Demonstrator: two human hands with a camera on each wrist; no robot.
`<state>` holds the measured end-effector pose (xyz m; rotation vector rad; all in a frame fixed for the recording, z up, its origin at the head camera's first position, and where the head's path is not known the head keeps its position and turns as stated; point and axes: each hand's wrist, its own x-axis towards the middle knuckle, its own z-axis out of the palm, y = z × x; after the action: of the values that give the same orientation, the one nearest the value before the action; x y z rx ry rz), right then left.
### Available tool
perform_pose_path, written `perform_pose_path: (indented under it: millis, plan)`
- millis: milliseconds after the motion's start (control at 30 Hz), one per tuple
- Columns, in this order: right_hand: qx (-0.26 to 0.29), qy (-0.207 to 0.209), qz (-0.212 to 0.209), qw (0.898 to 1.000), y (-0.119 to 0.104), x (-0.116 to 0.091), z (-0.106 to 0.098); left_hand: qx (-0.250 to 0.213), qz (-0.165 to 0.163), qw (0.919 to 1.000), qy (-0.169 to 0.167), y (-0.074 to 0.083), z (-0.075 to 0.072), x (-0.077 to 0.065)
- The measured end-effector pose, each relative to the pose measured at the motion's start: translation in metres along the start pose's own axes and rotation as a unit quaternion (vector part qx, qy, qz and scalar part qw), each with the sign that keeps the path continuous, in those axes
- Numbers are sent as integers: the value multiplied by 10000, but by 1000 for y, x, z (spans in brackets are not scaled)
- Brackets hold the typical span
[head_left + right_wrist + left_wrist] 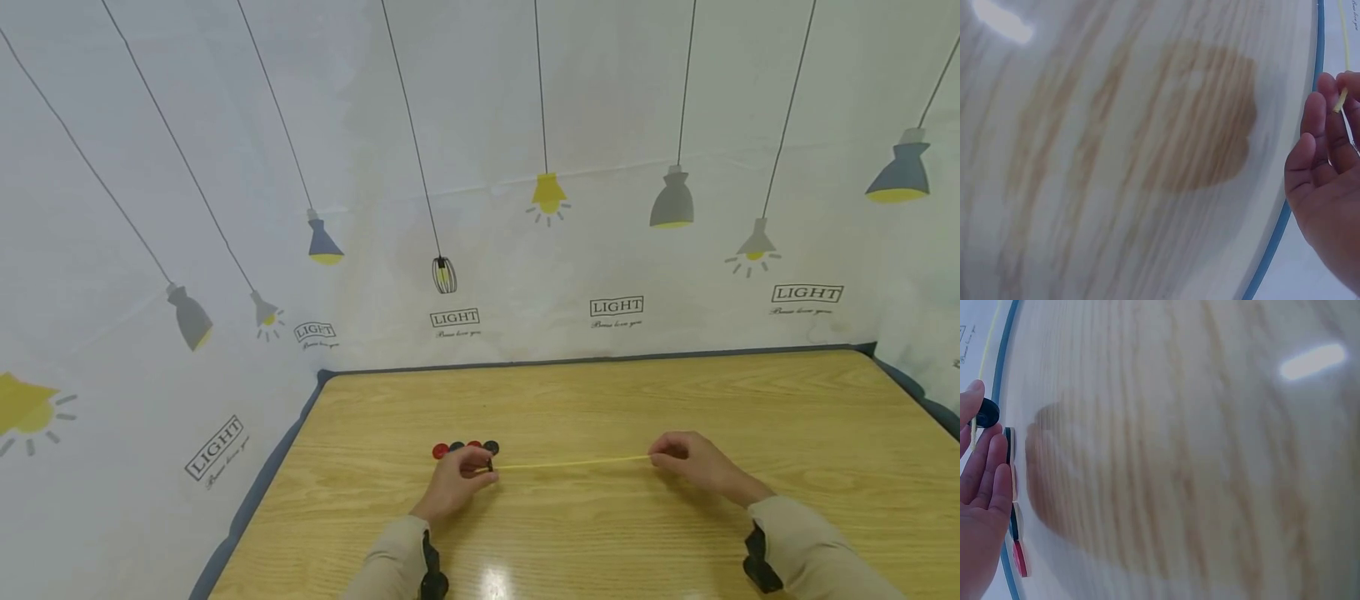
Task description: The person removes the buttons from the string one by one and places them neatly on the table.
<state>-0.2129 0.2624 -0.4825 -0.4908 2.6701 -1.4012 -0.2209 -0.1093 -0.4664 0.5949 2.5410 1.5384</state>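
A yellow string runs nearly straight between the two hands, above the wooden table. My left hand pinches a small black button-like disc together with the string, between thumb and fingertip. A short tail of string shows below that disc in the left wrist view. The other end is pinched by my right hand, a stub of it poking out past the thumb in the right wrist view. Right behind the left hand lies a row of discs, among them a red disc and a dark disc, partly covered by the fingers.
The wood-grain table has a dark blue edge at the back and sides. White sheeting printed with hanging lamps rises behind it and on both sides. A light reflection glares on the near tabletop.
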Motion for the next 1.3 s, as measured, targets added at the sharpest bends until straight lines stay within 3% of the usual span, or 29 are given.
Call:
perform_pose_path:
  millis: [533, 833, 1067, 1300]
  plan:
    - [-211, 125, -206, 9995, 8, -8, -7, 154, -53, 9997, 178, -10, -13, -6]
    - [-287, 119, -16, 9995, 15, -10, -10, 364, -190, 9972, 630, -44, -26, 0]
    - [-638, 244, 294, 9972, 28, -9, -14, 373, -377, 9926, 1089, -53, -39, -1]
    - [-561, 280, 427, 9971, 34, -10, -17, 475, -502, 9884, 1356, -63, -49, -3]
